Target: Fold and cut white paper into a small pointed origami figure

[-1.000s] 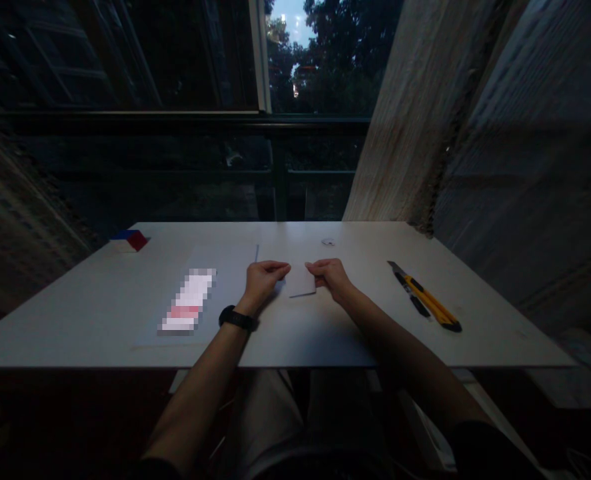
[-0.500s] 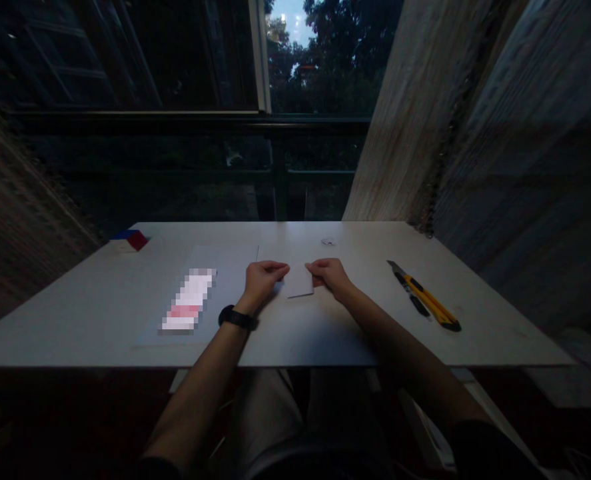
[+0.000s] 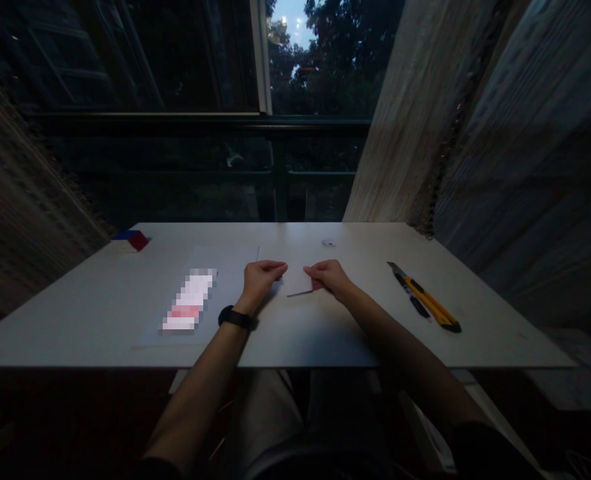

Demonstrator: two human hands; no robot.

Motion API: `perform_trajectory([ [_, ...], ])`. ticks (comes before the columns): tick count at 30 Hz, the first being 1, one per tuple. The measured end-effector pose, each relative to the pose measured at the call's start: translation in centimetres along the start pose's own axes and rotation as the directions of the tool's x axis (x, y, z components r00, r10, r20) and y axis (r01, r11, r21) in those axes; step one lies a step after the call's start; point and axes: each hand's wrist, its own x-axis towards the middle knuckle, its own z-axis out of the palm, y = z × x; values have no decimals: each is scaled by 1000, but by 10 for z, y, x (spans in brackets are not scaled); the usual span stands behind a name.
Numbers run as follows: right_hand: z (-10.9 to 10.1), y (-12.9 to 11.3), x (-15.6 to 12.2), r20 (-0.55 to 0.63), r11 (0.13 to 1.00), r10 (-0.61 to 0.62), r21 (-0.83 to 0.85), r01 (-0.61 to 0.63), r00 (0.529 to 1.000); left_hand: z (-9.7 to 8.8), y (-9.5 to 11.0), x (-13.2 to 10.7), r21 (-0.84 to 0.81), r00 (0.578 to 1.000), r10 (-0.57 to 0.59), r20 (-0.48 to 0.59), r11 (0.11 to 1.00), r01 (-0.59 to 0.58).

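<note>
A small white piece of paper (image 3: 296, 280) is held just above the table between my two hands, its lower edge showing as a dark line. My left hand (image 3: 264, 279), with a black watch on the wrist, pinches the paper's left side between thumb and fingers. On the opposite side, my right hand (image 3: 329, 277) is closed in a pinch on the paper's right edge. Both sets of fingertips lie near its upper corners. Left of my left hand, a larger white sheet (image 3: 240, 267) lies flat on the table.
On the white table (image 3: 295, 343), a pixelated bright rectangle (image 3: 189, 300) lies at left. A blue, red and white cube (image 3: 130, 241) sits far left. At right are a yellow utility knife (image 3: 432, 303) and a black pen (image 3: 418, 305). A small clear item (image 3: 328, 243) lies behind my hands.
The paper's lower edge has tipped up slightly, so less of its face shows. My hands have barely shifted, and everything else stays in place.
</note>
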Motion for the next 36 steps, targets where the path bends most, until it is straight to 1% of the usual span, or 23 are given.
perform_trajectory([
  [9, 6, -5, -2, -72, 993, -66, -107, 58, 995, 0, 0, 0, 26, 1000, 4, 2, 1000, -4],
  [12, 6, -3, 0, -94, 981, -105, -174, 87, 990, 0, -1, 0, 42, 1000, -7, 2, 999, 7],
  [15, 4, 3, 4, -94, 975, -123, -197, 103, 988, 0, -2, 1, 44, 1000, -21, 2, 999, 21],
  [18, 3, 6, 6, -77, 976, -114, -197, 97, 990, -1, -5, 3, 24, 999, -48, 10, 999, 48],
  [25, 0, -2, -1, 4, 984, -66, -165, 66, 998, -1, -4, 3, -89, 993, -121, 15, 989, 122],
  [29, -2, -1, 0, 27, 989, -41, -144, 45, 999, -1, -1, 1, -109, 993, -116, 31, 987, 119],
  [34, -3, -1, 0, 10, 992, -9, -128, 10, 1000, -1, -2, 2, -118, 994, -107, 31, 987, 110],
  [36, -3, -2, -1, 33, 991, 13, -133, -8, 999, -2, -3, 3, -130, 994, -107, 20, 986, 109],
])
